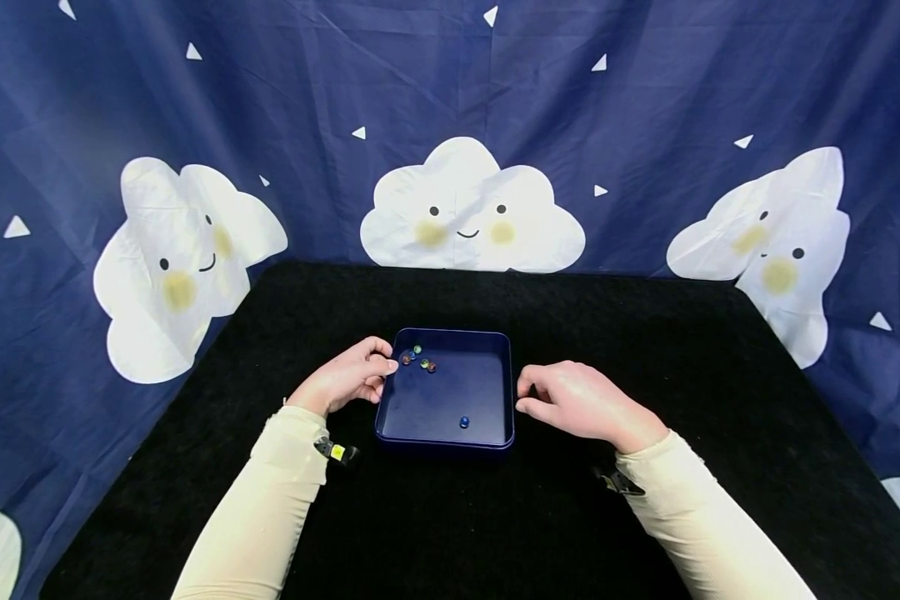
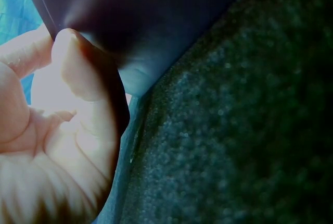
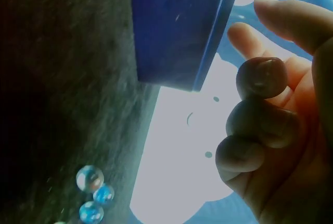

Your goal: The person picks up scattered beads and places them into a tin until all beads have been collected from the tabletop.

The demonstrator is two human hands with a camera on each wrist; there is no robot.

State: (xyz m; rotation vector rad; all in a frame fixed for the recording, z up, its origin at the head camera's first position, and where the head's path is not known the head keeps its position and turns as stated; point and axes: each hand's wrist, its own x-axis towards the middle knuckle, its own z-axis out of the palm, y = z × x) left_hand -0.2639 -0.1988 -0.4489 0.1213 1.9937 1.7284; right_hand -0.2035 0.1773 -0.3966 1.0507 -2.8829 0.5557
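A dark blue square tin (image 1: 487, 387) sits on the black cloth in the head view. Several colored glass marbles (image 1: 431, 367) cluster in its far left corner, and one blue marble (image 1: 464, 422) lies near its front wall. My left hand (image 1: 351, 377) holds the tin's left rim, thumb at the edge; in the left wrist view the thumb (image 2: 78, 67) meets the tin wall (image 2: 156, 15). Beside the right wall is my right hand (image 1: 581, 400), holding nothing. The right wrist view shows its loosely bent fingers (image 3: 260, 78) apart from the tin (image 3: 177, 31).
Several more marbles (image 3: 90, 178) lie on the black cloth in the right wrist view; in the head view they cannot be seen. A blue curtain (image 1: 307, 100) with white clouds (image 1: 468, 204) rises behind the cloth-covered table (image 1: 607, 308).
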